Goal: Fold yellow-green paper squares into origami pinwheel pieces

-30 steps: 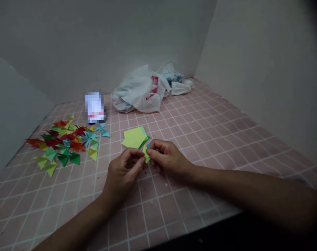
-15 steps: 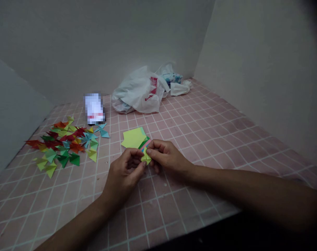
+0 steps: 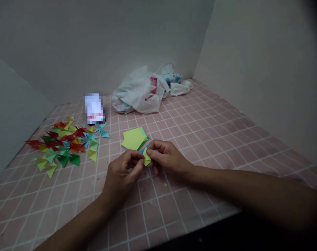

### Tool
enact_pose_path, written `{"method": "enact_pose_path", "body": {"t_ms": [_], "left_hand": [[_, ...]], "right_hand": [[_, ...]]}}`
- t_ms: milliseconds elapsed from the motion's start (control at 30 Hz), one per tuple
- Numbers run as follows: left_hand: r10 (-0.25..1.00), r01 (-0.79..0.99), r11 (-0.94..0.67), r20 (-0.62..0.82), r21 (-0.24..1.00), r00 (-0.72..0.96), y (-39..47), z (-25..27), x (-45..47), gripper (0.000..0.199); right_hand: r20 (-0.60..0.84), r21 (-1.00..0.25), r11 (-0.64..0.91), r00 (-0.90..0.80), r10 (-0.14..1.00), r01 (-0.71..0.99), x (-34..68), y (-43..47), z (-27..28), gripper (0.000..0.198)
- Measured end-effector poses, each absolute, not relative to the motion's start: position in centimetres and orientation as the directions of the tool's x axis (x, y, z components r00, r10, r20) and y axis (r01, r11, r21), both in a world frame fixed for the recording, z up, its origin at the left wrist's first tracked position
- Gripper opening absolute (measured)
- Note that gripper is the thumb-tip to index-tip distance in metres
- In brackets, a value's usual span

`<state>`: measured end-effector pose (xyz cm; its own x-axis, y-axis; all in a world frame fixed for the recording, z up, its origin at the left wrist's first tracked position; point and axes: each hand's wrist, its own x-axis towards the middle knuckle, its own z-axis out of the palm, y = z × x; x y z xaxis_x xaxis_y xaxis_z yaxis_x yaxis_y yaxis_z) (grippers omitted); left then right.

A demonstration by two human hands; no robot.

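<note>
Between my two hands is a small folded yellow paper [image 3: 147,160], partly covered by fingers. My left hand [image 3: 125,169] pinches its left edge between thumb and forefinger. My right hand [image 3: 169,157] grips its right side, thumb on top and the other fingers curled beneath. Just beyond the fingers lies a stack of coloured paper sheets [image 3: 133,137], yellow on top, with green, pink and blue edges showing below. Off to the left, several folded paper pieces [image 3: 75,160] in red, orange, yellow, green and light blue lie in a loose heap.
Behind the heap a phone with a lit, blurred screen [image 3: 94,108] stands tilted up. White plastic bags [image 3: 140,92] rest at the back against the wall. A pink checked cloth [image 3: 200,129] covers the surface, with walls on the left, back and right.
My left thumb and forefinger have closed together at the yellow paper's left edge. The paper looks narrower and slightly turned. My right hand has hardly moved.
</note>
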<state>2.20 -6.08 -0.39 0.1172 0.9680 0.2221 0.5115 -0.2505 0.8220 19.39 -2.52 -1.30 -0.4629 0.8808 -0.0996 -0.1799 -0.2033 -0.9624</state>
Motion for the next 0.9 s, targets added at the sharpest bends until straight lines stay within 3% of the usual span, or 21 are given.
{"method": "enact_pose_path", "body": {"t_ms": [367,900], "left_hand": [[0.987,0.443,-0.160,0.133,0.882,0.092,-6.24,-0.02,2.41,0.006],[0.987,0.410,-0.145,0.103,0.901,0.124,-6.30,0.39,2.51,0.005]], "right_hand": [[-0.135,-0.949,-0.255,-0.494,0.859,-0.184,19.41,-2.45,-1.43,0.017],[-0.070,-0.966,-0.193,-0.539,0.840,-0.174,19.66,-1.97,-1.42,0.018]]}}
